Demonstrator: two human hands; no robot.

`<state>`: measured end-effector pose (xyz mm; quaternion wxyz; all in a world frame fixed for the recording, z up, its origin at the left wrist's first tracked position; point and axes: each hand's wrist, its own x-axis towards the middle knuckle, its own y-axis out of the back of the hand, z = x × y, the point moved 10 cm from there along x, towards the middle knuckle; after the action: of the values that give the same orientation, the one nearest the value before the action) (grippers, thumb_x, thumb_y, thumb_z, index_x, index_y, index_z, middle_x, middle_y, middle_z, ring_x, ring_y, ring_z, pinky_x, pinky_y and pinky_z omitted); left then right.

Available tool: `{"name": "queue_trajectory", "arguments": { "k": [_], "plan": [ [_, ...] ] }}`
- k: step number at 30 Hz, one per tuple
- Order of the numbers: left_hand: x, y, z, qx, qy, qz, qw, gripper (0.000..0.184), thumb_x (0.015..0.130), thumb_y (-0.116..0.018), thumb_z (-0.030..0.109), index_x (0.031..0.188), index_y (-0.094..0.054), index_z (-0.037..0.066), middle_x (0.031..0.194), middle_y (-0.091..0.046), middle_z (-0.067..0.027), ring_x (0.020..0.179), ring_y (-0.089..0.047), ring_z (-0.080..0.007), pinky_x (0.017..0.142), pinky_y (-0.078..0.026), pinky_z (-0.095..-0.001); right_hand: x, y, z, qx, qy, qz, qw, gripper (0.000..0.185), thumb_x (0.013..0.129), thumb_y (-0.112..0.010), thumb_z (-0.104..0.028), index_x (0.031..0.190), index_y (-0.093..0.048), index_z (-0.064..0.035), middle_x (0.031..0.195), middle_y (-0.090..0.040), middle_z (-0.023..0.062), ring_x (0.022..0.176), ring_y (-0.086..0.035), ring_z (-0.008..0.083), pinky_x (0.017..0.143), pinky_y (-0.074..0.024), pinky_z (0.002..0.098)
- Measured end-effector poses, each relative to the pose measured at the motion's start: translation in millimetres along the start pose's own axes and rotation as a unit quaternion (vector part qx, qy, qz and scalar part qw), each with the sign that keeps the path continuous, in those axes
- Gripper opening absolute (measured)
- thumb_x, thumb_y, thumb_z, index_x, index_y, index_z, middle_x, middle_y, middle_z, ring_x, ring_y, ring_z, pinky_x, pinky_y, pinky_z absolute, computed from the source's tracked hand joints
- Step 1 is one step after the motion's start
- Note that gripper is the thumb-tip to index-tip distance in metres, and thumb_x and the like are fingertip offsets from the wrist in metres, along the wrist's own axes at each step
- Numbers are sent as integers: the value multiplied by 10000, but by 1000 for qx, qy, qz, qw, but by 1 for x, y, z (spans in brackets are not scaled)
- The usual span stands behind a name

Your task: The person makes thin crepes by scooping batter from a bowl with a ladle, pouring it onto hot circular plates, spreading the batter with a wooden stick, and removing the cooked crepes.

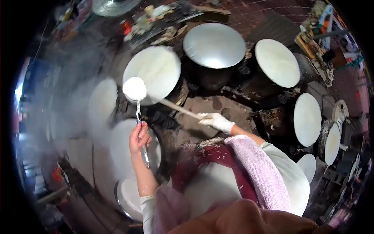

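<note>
My bare left hand (140,138) is closed around the handle of a metal ladle (138,111). White liquid batter (134,89) fills the ladle's bowl, which appears over the lower left edge of a round white-topped griddle (156,66). In a white glove, my right hand (217,121) grips a pale wooden stick (181,109). That stick slants up and left to the griddle's lower edge; its far end cannot be made out. Below my left hand, a round pan (154,150) is partly hidden by steam and my forearm.
A shiny domed lid (213,45) covers the stove at the top middle. More round white tops (277,62) on dark drum-like stoves curve down the right side. Steam (74,97) blurs the left. Another pan (130,197) stands at the lower left.
</note>
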<state>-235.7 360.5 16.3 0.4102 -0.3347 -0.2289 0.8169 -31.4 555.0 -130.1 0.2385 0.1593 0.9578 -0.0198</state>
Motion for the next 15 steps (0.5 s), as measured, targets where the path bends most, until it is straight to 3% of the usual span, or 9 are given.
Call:
{"name": "queue_trajectory", "arguments": {
  "k": [3, 5, 7, 8, 9, 11, 12, 13, 15],
  "plan": [
    [105, -73, -31, 0, 59, -64, 996, 294, 1036, -339, 234, 1023, -550, 29, 618, -380, 83, 344, -284, -5, 358, -252, -194, -21, 158, 41, 109, 41, 166, 979, 428, 870, -666, -225, 1230, -602, -3, 1276, -593, 84, 1109, -551, 125, 976, -415, 255],
    [176, -109, -46, 70, 51, -24, 996, 281, 1013, -416, 228, 1035, -583, 3, 595, -375, 62, 350, -289, -39, 377, -260, -224, -38, 239, 45, 77, 62, 257, 961, 388, 883, -663, -129, 1237, -591, 14, 1240, -605, 42, 953, -546, 55, 815, -455, 202],
    [245, -161, -64, 90, 70, -31, 993, 281, 1006, -441, 244, 978, -597, 12, 580, -352, 71, 372, -295, -36, 390, -268, -224, -42, 300, 54, 158, 34, 303, 939, 385, 885, -661, -108, 1243, -587, 13, 1251, -600, 38, 1025, -547, 71, 872, -444, 211],
    [282, -177, -78, 73, 85, -59, 992, 290, 1005, -448, 255, 959, -598, 12, 579, -349, 73, 383, -299, -40, 401, -268, -225, -36, 325, 55, 211, 86, 329, 916, 400, 885, -657, -86, 1260, -570, 24, 1265, -588, 31, 1027, -546, 74, 870, -444, 210],
    [317, -201, -88, 90, 80, -121, 985, 301, 1000, -463, 269, 950, -598, 5, 584, -351, 72, 401, -306, -44, 411, -267, -227, -34, 345, 36, 192, 101, 355, 909, 484, 895, -649, -122, 1326, -494, 38, 1291, -576, 99, 1103, -553, 115, 973, -413, 240],
    [379, -226, -109, 130, 72, -63, 987, 302, 978, -514, 293, 929, -578, 1, 586, -348, 65, 432, -314, -55, 433, -264, -239, -17, 378, 16, 110, 118, 393, 905, 532, 896, -652, -141, 1354, -452, 39, 1311, -568, 113, 1103, -555, 106, 964, -416, 233],
    [399, -237, -119, 134, 65, -36, 988, 311, 975, -524, 307, 924, -559, 1, 593, -356, 61, 443, -322, -64, 440, -269, -248, 0, 384, 23, 100, 65, 393, 912, 579, 887, -670, -190, 1373, -428, 13, 1307, -577, 115, 1123, -564, 104, 960, -417, 234],
    [430, -240, -138, 116, 81, -46, 989, 324, 980, -515, 315, 919, -544, -2, 599, -370, 46, 451, -331, -73, 441, -280, -254, 5, 393, 0, -41, 81, 437, 895, 597, 896, -640, -301, 1410, -413, -99, 1200, -641, 117, 1040, -643, 187, 882, -482, 280],
    [469, -257, -158, 124, 66, -15, 990, 325, 985, -511, 309, 889, -518, -1, 608, -415, 3, 458, -365, -96, 437, -299, -249, 23, 396, -33, -180, -82, 391, 899, 598, 907, -576, -397, 1437, -372, -209, 1086, -670, 115, 930, -664, 297, 788, -521, 358]
  ]
}}
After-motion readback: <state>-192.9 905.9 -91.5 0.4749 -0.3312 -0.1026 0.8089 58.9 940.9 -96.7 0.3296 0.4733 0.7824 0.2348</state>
